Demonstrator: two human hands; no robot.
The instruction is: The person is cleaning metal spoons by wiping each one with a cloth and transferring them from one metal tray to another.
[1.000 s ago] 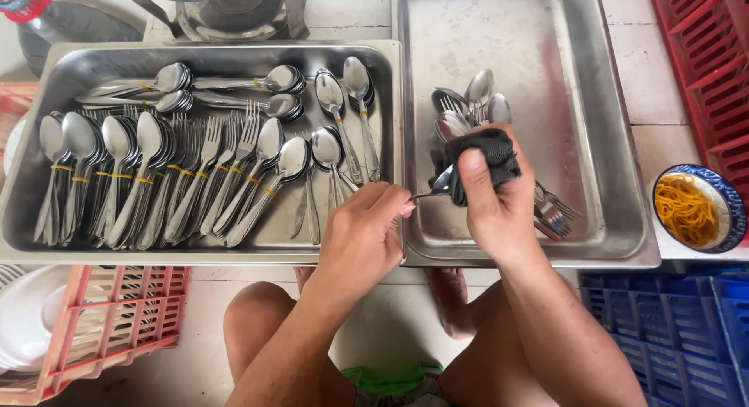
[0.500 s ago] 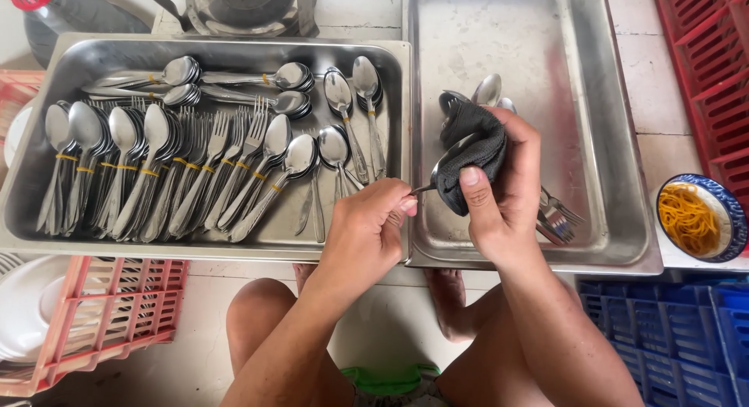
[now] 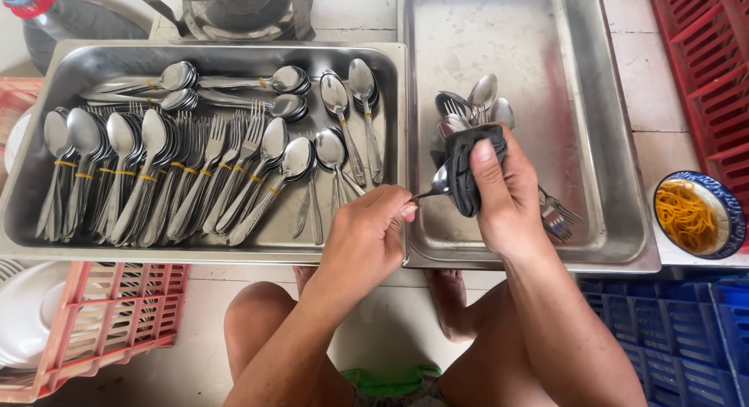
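The person squats on a pale tiled floor (image 3: 406, 329) before 2 steel trays. The left hand (image 3: 365, 239) pinches the handle of a spoon (image 3: 437, 185) over the right tray (image 3: 593, 142); the right hand (image 3: 505, 192) clamps a dark cloth (image 3: 462, 173) round its bowl. The left tray (image 3: 226, 56) holds banded cutlery bundles (image 3: 179, 177). Red crates (image 3: 702, 72), a blue crate (image 3: 686, 337) and a bowl of rubber bands (image 3: 693, 212) stand around.

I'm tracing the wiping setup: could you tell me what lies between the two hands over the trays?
In the head view, a spoon spans the gap: the left hand pinches its handle, while the right hand wraps its bowl in a dark cloth.
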